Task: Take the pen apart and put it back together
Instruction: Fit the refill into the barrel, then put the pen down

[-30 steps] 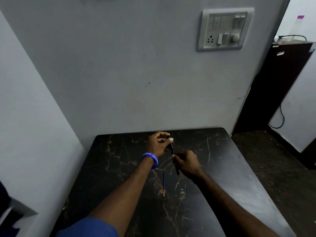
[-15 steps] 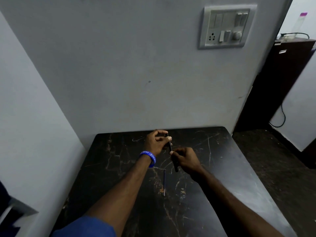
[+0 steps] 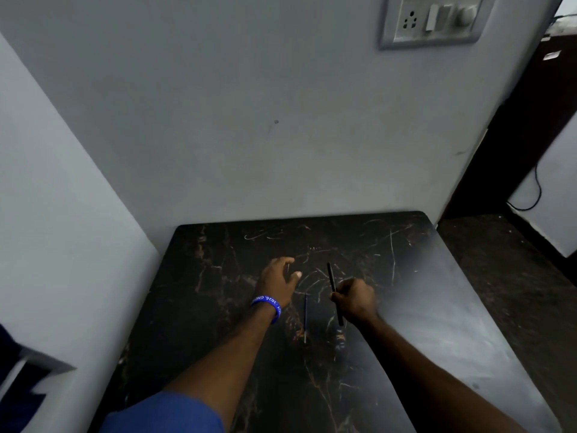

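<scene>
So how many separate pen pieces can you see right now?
2 for sure: the black pen barrel in the right hand, and the thin refill lying on the dark marble table. Smaller bits may be hidden.

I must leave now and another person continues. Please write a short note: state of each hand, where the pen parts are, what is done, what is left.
Left hand: off the pen, fingers loosely apart above the table; something small and thin may sit between its fingertips, too small to tell.
Right hand: closed around the black pen barrel, held tilted above the table.
Refill: lies alone on the table between the hands.
Done: refill is out of the barrel.
Left: any remaining disassembly, then put the refill back and close the pen.
</scene>
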